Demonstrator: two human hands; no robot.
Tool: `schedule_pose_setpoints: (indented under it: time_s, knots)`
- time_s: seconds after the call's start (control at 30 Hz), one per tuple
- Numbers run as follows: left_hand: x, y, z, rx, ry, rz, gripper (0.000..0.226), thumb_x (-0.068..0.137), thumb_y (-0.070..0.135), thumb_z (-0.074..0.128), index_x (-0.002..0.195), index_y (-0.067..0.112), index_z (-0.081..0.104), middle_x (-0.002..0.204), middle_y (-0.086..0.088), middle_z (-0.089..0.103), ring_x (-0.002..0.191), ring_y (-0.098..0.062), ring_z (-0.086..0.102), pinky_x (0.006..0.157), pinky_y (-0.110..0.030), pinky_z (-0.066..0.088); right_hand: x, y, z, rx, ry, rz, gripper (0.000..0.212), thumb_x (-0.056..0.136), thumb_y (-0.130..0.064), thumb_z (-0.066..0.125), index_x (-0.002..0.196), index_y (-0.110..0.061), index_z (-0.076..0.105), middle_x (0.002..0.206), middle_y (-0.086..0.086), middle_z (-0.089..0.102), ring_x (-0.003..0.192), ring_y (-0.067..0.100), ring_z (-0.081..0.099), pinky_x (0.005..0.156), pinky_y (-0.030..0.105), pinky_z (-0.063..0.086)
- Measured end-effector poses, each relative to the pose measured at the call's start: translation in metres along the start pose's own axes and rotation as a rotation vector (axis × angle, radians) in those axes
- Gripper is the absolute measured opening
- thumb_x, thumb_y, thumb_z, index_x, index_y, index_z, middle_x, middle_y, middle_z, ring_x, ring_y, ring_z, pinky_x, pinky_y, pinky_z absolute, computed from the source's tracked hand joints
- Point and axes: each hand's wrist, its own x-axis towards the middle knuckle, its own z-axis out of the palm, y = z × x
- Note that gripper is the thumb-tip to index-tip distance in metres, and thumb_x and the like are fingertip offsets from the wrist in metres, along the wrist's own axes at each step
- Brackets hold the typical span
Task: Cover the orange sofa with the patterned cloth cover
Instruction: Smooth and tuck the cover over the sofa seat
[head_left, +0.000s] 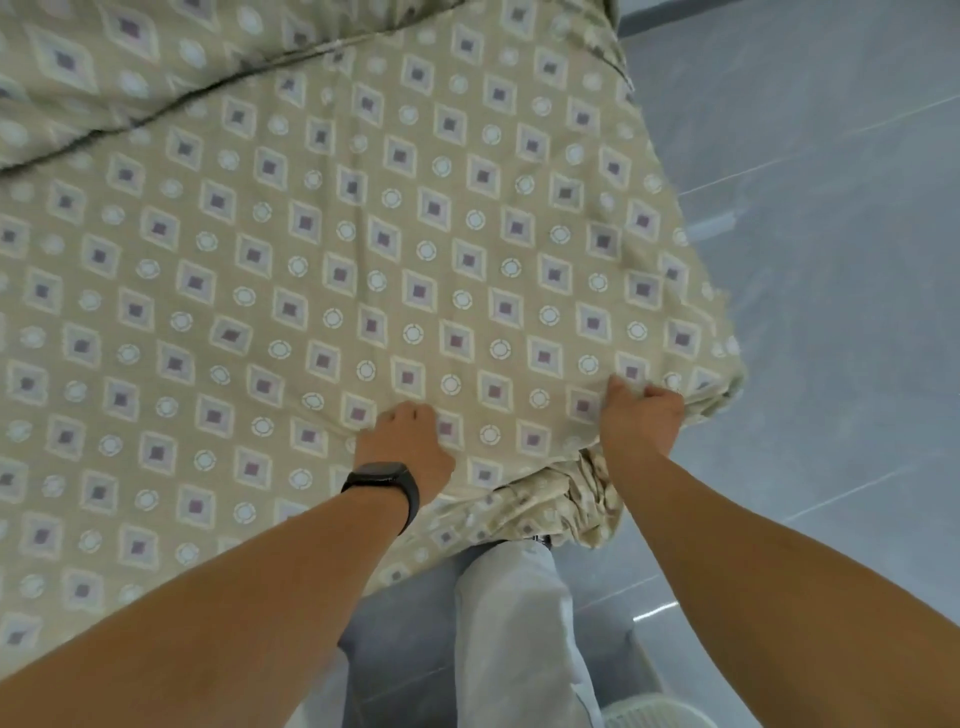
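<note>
We are working at the front corner of the sofa, where the patterned cloth cover (363, 234) is already lying spread over the whole seat and up against the back, so that no orange is showing anywhere in view. Our right hand (641, 415) is clenching its fingers (655, 393) around a bunch of the cover right at the corner, while our left hand (410, 441), wearing a black watch (387, 480) at the wrist, is pressing down on the cover just beside it with fingers curled in lightly, grasping nothing that we can see. To finish this step well, we judge that we are needing to keep the left hand pinning the flat part so the pattern is not skewing, and to draw the bunched corner down and under evenly, smoothing toward the edge. Below the right hand, gathered folds (571, 499) are hanging loose and are likely to want tucking. Our own leg in pale trousers (514, 623) is standing close against the sofa front, right where the hem is dropping, and could be trapping it. A grey tiled floor (831, 260) is lying to the right, and a white slatted object (654, 714) is sitting near our foot.
</note>
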Motion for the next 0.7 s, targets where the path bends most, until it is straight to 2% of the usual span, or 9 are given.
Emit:
schedule_pose_setpoints:
  time_s: [0.1,0.2,0.27,0.37,0.43,0.53,0.57,0.63,0.7]
  knots:
    - [0.001,0.003,-0.008,0.084,-0.034,-0.002,0.037,0.096,0.038,0.048,0.126,0.018,0.047,0.129,-0.006,0.051,0.116,-0.029,0.051,0.093,-0.043,0.047,0.008,-0.003,0.000,-0.102,-0.031,-0.029,0.027,0.102,-0.029,0.050,0.117,-0.013,0.066,0.101,0.005,0.068,0.076,0.018,0.060,0.072,0.030,0.042]
    - [-0.002,0.008,-0.013,0.220,0.006,0.068,0.043,0.097,0.037,0.046,0.134,0.016,0.042,0.136,-0.007,0.045,0.123,-0.030,0.045,0.098,-0.042,0.044,0.010,-0.014,-0.005,-0.337,-0.168,-0.058,0.025,0.103,-0.012,0.046,0.120,-0.003,0.062,0.116,0.012,0.068,0.106,0.030,0.065,0.077,0.030,0.044]
    - [-0.003,0.017,-0.011,0.261,0.081,0.124,0.048,0.096,0.036,0.048,0.138,0.017,0.036,0.140,-0.007,0.037,0.124,-0.030,0.041,0.096,-0.040,0.042,0.018,-0.016,-0.011,-0.385,-0.194,-0.058,0.027,0.098,-0.007,0.049,0.122,0.000,0.057,0.123,0.014,0.063,0.115,0.032,0.061,0.081,0.032,0.045]
    - [-0.001,0.040,-0.007,0.160,0.137,0.145,0.064,0.090,0.039,0.055,0.144,0.019,0.026,0.151,-0.009,0.023,0.137,-0.033,0.028,0.101,-0.042,0.042,0.034,-0.011,-0.032,-0.286,-0.143,-0.029,0.030,0.096,-0.017,0.053,0.121,-0.001,0.059,0.120,0.016,0.061,0.110,0.035,0.059,0.076,0.034,0.040]
    - [0.003,0.059,-0.003,0.079,0.062,0.105,0.086,0.089,0.046,0.057,0.155,0.025,0.008,0.164,-0.006,-0.002,0.150,-0.041,0.002,0.114,-0.049,0.035,0.044,-0.008,-0.040,-0.132,-0.114,0.078,0.042,0.096,-0.033,0.059,0.121,0.001,0.062,0.109,0.015,0.064,0.101,0.034,0.062,0.076,0.033,0.043]
    - [0.006,0.075,0.006,0.029,0.023,0.050,0.101,0.086,0.055,0.055,0.156,0.035,-0.016,0.164,-0.001,-0.025,0.149,-0.047,-0.019,0.121,-0.057,0.019,0.061,-0.004,-0.042,-0.032,-0.109,0.211,0.057,0.098,-0.047,0.053,0.124,0.003,0.060,0.109,0.018,0.067,0.104,0.035,0.066,0.092,0.041,0.054]
    - [0.005,0.077,0.009,0.045,0.018,0.044,0.103,0.087,0.055,0.054,0.156,0.036,-0.019,0.163,-0.002,-0.029,0.149,-0.047,-0.022,0.122,-0.058,0.016,0.065,-0.001,-0.044,0.020,-0.114,0.235,0.049,0.101,-0.038,0.048,0.126,0.002,0.060,0.114,0.019,0.067,0.109,0.036,0.065,0.093,0.040,0.052]
    - [0.001,0.071,0.013,0.081,0.013,0.039,0.103,0.088,0.051,0.054,0.155,0.036,-0.023,0.161,-0.002,-0.035,0.148,-0.046,-0.026,0.123,-0.057,0.011,0.064,0.001,-0.047,0.062,-0.142,0.216,0.034,0.101,-0.016,0.039,0.125,-0.005,0.061,0.111,0.014,0.067,0.107,0.033,0.064,0.083,0.035,0.048]
    - [-0.001,0.073,0.015,0.125,0.030,0.032,0.101,0.090,0.046,0.053,0.153,0.037,-0.026,0.161,-0.003,-0.036,0.148,-0.045,-0.025,0.123,-0.056,0.009,0.067,0.009,-0.054,0.066,-0.149,0.100,0.021,0.104,-0.025,0.047,0.107,-0.010,0.061,0.091,0.006,0.063,0.085,0.025,0.061,0.075,0.035,0.044]
